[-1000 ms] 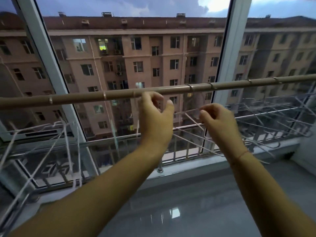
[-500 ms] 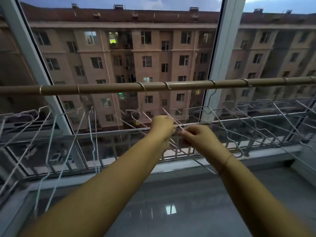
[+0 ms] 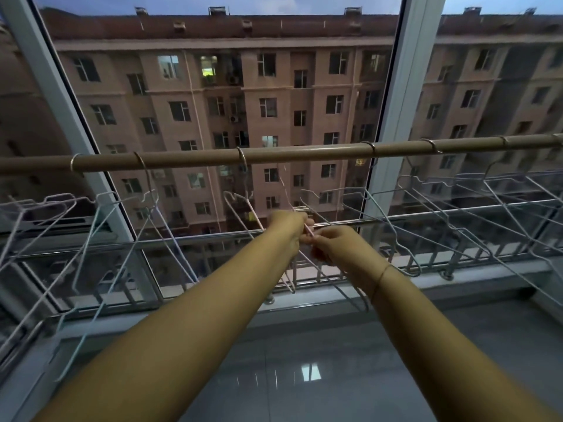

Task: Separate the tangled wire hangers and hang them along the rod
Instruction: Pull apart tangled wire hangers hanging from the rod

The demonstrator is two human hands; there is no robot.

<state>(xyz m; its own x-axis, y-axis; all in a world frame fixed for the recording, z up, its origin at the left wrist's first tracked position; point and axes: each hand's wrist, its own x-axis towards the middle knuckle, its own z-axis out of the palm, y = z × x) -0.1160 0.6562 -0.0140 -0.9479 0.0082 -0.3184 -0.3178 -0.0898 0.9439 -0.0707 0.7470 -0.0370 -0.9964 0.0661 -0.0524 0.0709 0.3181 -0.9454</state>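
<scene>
A brown rod (image 3: 304,153) runs across the window at chest height. Several white wire hangers hang from it by their hooks, some on the left (image 3: 100,236) and more crowded on the right (image 3: 457,208). Below the rod's middle, my left hand (image 3: 289,229) and my right hand (image 3: 335,245) meet and both grip the wires of a tangled pair of hangers (image 3: 329,281). One thin wire (image 3: 285,190) rises from my left hand toward the rod. The lower loops of the pair hang under my right wrist.
A metal guard rail (image 3: 426,216) with short balusters runs behind the hangers along the window sill. White window frames (image 3: 396,102) stand left and right. A glossy grey ledge (image 3: 335,376) lies below my arms. An apartment block fills the view outside.
My hands dropped from just under the rod and came together low on the hanger wires. The view shifted down and left, bringing more hangers on the left into sight.
</scene>
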